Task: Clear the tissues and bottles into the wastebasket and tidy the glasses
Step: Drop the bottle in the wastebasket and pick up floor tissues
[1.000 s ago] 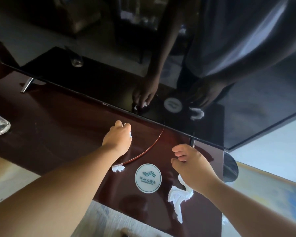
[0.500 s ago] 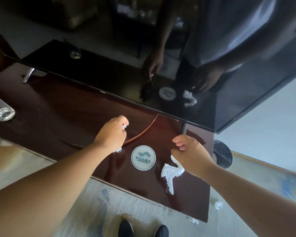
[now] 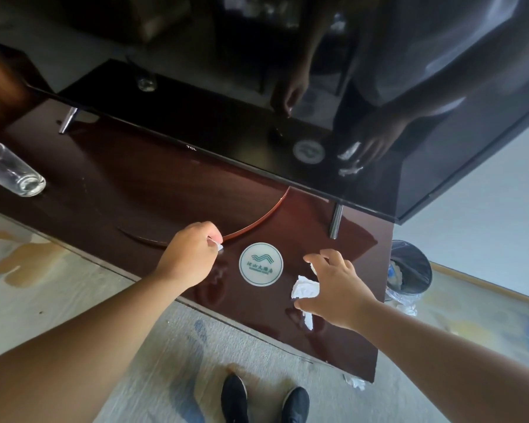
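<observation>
My left hand (image 3: pixel 189 254) is curled over the dark cabinet top (image 3: pixel 135 190) and grips a small white tissue (image 3: pixel 218 246), of which only a corner shows past the fingers. To its right, my right hand (image 3: pixel 338 285) hovers with fingers spread and thumb curved around a larger crumpled tissue (image 3: pixel 305 290) lying near the front edge; whether it touches it I cannot tell. A clear drinking glass (image 3: pixel 11 170) lies on its side at the far left. The round metal wastebasket (image 3: pixel 409 270) with a plastic liner stands on the floor beyond the cabinet's right end.
A round white coaster (image 3: pixel 260 264) lies between my hands. A black television (image 3: pixel 287 123) on metal feet (image 3: pixel 336 220) fills the back of the cabinet. A tissue scrap (image 3: pixel 355 383) lies on the patterned carpet (image 3: pixel 43 285) below the cabinet's right corner, near my shoes (image 3: pixel 263 398).
My left hand drew back toward the front edge, gathering up the small tissue scrap. My right hand opened its fingers and settled lower around the big tissue. The view pulled back.
</observation>
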`<action>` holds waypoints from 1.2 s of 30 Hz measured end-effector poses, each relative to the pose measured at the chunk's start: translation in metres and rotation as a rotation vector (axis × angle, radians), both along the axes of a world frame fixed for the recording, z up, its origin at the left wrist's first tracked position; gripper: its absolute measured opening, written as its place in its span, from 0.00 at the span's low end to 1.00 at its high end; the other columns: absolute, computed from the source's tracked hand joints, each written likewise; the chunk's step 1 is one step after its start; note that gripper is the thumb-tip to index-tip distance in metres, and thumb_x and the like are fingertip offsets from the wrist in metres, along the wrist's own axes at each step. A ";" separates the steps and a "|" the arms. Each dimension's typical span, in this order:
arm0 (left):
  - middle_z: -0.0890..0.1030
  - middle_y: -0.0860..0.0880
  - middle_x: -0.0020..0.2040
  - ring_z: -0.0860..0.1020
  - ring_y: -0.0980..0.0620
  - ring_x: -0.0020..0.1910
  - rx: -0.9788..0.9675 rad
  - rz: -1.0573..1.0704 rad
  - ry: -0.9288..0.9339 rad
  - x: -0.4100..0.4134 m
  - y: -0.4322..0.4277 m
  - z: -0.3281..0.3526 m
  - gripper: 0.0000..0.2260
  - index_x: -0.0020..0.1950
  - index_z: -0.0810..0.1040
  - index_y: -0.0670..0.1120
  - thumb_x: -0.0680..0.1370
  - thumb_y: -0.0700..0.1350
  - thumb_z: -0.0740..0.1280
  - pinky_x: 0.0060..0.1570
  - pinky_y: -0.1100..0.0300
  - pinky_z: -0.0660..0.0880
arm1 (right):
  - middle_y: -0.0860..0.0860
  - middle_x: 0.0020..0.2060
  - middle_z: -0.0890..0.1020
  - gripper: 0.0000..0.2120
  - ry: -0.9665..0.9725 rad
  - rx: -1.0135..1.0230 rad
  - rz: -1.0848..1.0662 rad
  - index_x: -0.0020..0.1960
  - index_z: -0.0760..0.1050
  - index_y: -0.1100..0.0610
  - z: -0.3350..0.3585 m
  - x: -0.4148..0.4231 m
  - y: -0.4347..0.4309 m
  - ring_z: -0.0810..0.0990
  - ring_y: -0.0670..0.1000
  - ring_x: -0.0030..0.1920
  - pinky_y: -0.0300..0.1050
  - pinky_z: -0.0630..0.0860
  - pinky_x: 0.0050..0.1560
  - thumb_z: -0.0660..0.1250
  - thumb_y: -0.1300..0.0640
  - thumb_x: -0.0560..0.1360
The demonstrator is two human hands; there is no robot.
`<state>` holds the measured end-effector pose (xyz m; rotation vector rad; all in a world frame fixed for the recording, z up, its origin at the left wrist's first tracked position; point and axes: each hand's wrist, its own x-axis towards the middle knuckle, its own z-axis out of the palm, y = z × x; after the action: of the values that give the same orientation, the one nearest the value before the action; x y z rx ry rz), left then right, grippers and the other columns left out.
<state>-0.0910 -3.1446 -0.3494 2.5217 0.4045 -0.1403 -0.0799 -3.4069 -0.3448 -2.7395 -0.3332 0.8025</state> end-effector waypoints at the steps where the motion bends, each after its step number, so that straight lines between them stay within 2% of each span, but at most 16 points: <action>1: 0.80 0.50 0.49 0.78 0.49 0.49 -0.007 0.002 0.012 -0.002 0.000 -0.001 0.10 0.45 0.78 0.48 0.76 0.38 0.59 0.49 0.56 0.73 | 0.49 0.74 0.57 0.42 0.000 -0.016 0.012 0.75 0.58 0.45 -0.002 0.000 0.001 0.61 0.57 0.72 0.54 0.69 0.67 0.73 0.40 0.67; 4: 0.82 0.55 0.50 0.80 0.53 0.51 -0.066 0.012 0.028 -0.009 0.002 -0.005 0.10 0.42 0.77 0.52 0.75 0.39 0.60 0.51 0.55 0.76 | 0.49 0.73 0.57 0.42 0.005 -0.070 0.060 0.75 0.57 0.45 -0.009 -0.001 0.003 0.62 0.56 0.70 0.52 0.69 0.66 0.73 0.40 0.67; 7: 0.79 0.58 0.47 0.78 0.56 0.46 -0.047 0.027 0.011 -0.013 0.002 -0.003 0.10 0.42 0.77 0.52 0.75 0.38 0.62 0.44 0.62 0.71 | 0.48 0.71 0.60 0.39 -0.004 -0.092 0.089 0.75 0.57 0.45 -0.016 -0.003 0.006 0.64 0.55 0.68 0.50 0.71 0.63 0.71 0.44 0.69; 9: 0.77 0.57 0.46 0.76 0.56 0.44 -0.002 0.024 -0.006 -0.013 0.001 -0.001 0.08 0.44 0.79 0.50 0.76 0.38 0.63 0.40 0.65 0.66 | 0.48 0.70 0.61 0.37 -0.014 -0.095 0.084 0.74 0.58 0.45 -0.019 -0.004 0.009 0.65 0.55 0.67 0.49 0.72 0.62 0.70 0.47 0.69; 13: 0.77 0.53 0.49 0.77 0.52 0.47 0.025 0.007 -0.019 -0.015 0.000 -0.006 0.05 0.49 0.79 0.46 0.75 0.40 0.66 0.40 0.68 0.63 | 0.49 0.68 0.61 0.35 -0.035 -0.132 0.089 0.73 0.59 0.45 -0.023 -0.007 0.011 0.65 0.56 0.65 0.49 0.72 0.61 0.69 0.47 0.70; 18: 0.69 0.53 0.49 0.72 0.59 0.33 0.002 0.018 0.004 -0.019 -0.002 -0.014 0.08 0.51 0.78 0.48 0.75 0.38 0.65 0.31 0.69 0.64 | 0.49 0.62 0.65 0.24 -0.038 -0.119 0.092 0.67 0.65 0.45 -0.027 -0.010 0.010 0.68 0.54 0.59 0.48 0.76 0.53 0.66 0.55 0.73; 21: 0.71 0.51 0.51 0.74 0.56 0.32 0.002 0.011 0.027 -0.021 0.000 -0.016 0.09 0.51 0.77 0.47 0.75 0.36 0.62 0.29 0.69 0.65 | 0.50 0.54 0.68 0.17 0.006 -0.099 0.087 0.59 0.69 0.49 -0.030 -0.010 0.011 0.69 0.53 0.53 0.48 0.77 0.47 0.62 0.63 0.73; 25: 0.73 0.50 0.53 0.76 0.52 0.39 0.050 0.007 0.041 -0.025 0.003 -0.016 0.10 0.52 0.79 0.46 0.76 0.36 0.61 0.34 0.67 0.66 | 0.50 0.46 0.71 0.08 0.050 -0.072 0.079 0.49 0.72 0.54 -0.030 -0.011 0.012 0.76 0.54 0.49 0.46 0.73 0.43 0.58 0.64 0.76; 31: 0.73 0.46 0.59 0.80 0.46 0.48 0.107 -0.036 0.033 -0.038 0.001 -0.024 0.13 0.59 0.78 0.45 0.78 0.36 0.59 0.48 0.57 0.75 | 0.50 0.48 0.73 0.10 -0.001 0.102 -0.048 0.46 0.72 0.51 -0.005 0.000 0.020 0.77 0.53 0.42 0.47 0.76 0.40 0.59 0.66 0.74; 36: 0.70 0.46 0.62 0.80 0.46 0.48 0.110 -0.058 0.047 -0.047 -0.008 -0.033 0.18 0.67 0.73 0.47 0.78 0.36 0.60 0.48 0.54 0.77 | 0.49 0.47 0.72 0.12 -0.061 0.193 -0.053 0.45 0.71 0.49 0.010 0.004 0.028 0.77 0.51 0.39 0.44 0.74 0.36 0.57 0.65 0.75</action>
<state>-0.1378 -3.1529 -0.3823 2.6438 0.3669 -0.2053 -0.0754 -3.3793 -0.3350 -2.5838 -0.3304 0.6390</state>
